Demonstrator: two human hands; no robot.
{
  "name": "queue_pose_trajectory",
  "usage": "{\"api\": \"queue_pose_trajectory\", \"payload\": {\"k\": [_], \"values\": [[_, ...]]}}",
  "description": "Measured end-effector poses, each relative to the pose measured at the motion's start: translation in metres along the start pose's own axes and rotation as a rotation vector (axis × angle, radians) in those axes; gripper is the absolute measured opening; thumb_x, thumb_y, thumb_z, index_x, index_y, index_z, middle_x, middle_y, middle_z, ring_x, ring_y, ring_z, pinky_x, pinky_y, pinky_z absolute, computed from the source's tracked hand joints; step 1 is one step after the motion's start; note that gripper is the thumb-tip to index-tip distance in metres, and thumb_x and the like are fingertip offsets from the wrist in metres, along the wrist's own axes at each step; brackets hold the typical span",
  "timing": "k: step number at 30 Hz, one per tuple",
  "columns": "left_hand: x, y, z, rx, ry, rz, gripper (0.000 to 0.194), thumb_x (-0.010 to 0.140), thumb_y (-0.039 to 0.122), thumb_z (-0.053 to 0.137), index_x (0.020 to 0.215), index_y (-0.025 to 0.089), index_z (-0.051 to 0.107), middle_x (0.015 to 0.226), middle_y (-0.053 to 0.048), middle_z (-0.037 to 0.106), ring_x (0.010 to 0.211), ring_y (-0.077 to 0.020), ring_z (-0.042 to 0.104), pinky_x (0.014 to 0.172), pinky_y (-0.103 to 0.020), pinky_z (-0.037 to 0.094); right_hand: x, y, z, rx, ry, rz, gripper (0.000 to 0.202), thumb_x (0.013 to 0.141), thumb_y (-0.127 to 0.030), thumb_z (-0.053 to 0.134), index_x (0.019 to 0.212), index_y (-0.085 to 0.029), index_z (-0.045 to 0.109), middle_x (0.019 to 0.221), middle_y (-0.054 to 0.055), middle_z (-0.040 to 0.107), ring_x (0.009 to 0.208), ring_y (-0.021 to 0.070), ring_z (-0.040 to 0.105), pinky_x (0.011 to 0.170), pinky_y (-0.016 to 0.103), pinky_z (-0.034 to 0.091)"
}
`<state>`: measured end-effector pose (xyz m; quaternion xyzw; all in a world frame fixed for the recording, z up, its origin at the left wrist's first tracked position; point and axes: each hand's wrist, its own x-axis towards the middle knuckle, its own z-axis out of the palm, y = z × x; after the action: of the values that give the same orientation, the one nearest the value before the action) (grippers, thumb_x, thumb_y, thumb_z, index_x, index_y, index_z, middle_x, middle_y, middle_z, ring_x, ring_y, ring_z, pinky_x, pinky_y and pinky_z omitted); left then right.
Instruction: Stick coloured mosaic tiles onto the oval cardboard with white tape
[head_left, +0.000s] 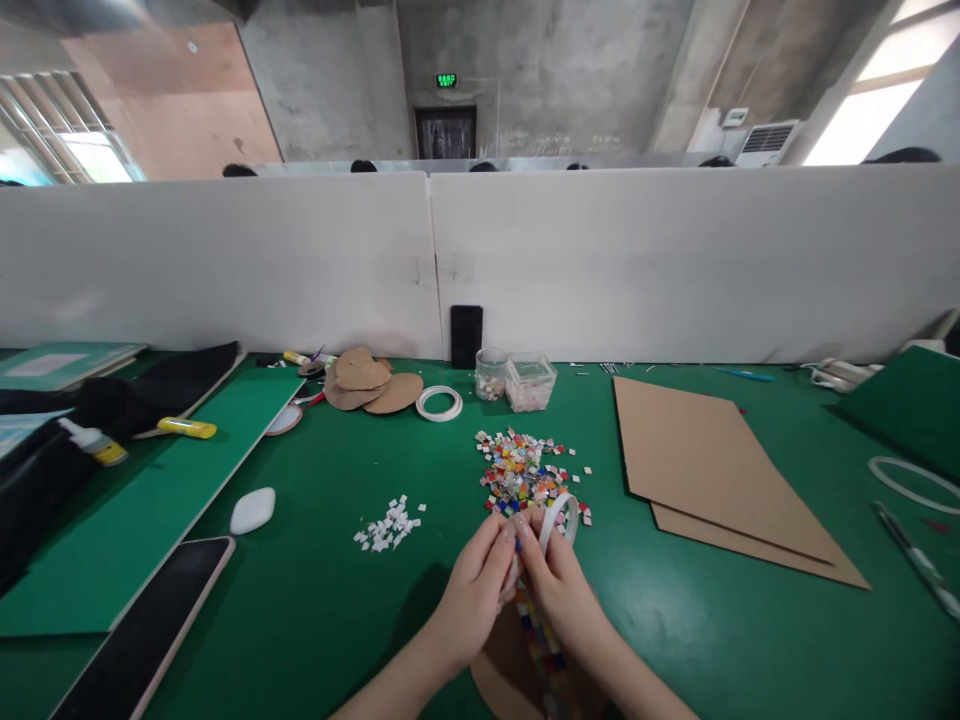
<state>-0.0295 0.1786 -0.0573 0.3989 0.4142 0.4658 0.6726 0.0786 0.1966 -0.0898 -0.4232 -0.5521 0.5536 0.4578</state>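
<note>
While both hands met low over the table (315,600), the right hand (559,585) pinched a tape roll (561,520) (light, stiff ring, best held by its rim); the left hand (472,590) pinched its end, beside loose tiles (521,470).

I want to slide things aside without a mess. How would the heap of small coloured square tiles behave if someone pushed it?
The heap of small coloured square tiles would probably scatter rather than move together, since the pieces lie loose. Each looks tiny and flat, so likely light, sliding rather than rolling on the green table.
</note>
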Motion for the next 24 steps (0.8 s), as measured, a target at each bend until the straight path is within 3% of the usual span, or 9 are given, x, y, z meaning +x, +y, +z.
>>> {"api": "queue_pose_trajectory", "payload": {"k": [10,15,20,22,24], "values": [[0.002,-0.009,0.000,-0.033,0.020,0.042,0.040,0.077,0.055,0.052,0.067,0.019,0.037,0.048,0.012,0.025,0.041,-0.0040,0.015,0.039,-0.018,0.015,-0.002,-0.005,0.000,-0.203,0.024,-0.069,0.028,0.090,-0.042,0.037,0.072,-0.021,0.044,0.064,-0.001,0.049,0.065,0.0156,0.048,0.060,0.026,0.039],[0.002,-0.002,-0.001,0.089,0.031,0.064,0.037,0.081,0.051,0.048,0.067,0.019,0.037,0.049,0.011,0.028,0.042,-0.0050,0.020,0.041,-0.019,0.018,-0.002,-0.006,-0.001,-0.212,0.010,-0.106,0.028,0.091,-0.039,0.036,0.071,-0.021,0.044,0.063,-0.001,0.049,0.062,0.0150,0.047,0.060,0.026,0.037],[0.004,0.013,-0.015,0.399,0.063,0.067,0.034,0.087,0.044,0.035,0.062,0.021,0.034,0.048,0.008,0.033,0.042,-0.0087,0.030,0.046,-0.022,0.028,0.005,-0.003,-0.006,-0.211,0.150,-0.158,0.031,0.091,-0.039,0.036,0.066,-0.020,0.043,0.060,-0.003,0.042,0.057,0.0129,0.040,0.055,0.025,0.033],[0.002,0.012,-0.024,0.649,0.107,0.110,0.036,0.087,0.041,0.036,0.058,0.020,0.038,0.058,0.003,0.042,0.058,-0.0123,0.043,0.060,-0.025,0.036,0.009,0.001,-0.009,-0.167,0.186,-0.148,0.034,0.091,-0.039,0.036,0.062,-0.021,0.039,0.055,-0.005,0.036,0.051,0.0117,0.035,0.049,0.024,0.030],[-0.003,0.004,-0.030,0.924,0.210,0.169,0.036,0.085,0.040,0.040,0.057,0.018,0.046,0.076,-0.002,0.048,0.079,-0.0174,0.047,0.075,-0.031,0.036,0.012,0.008,-0.010,-0.128,0.242,-0.146,0.035,0.090,-0.040,0.036,0.061,-0.021,0.038,0.052,-0.006,0.034,0.047,0.0108,0.032,0.045,0.023,0.028]]}}
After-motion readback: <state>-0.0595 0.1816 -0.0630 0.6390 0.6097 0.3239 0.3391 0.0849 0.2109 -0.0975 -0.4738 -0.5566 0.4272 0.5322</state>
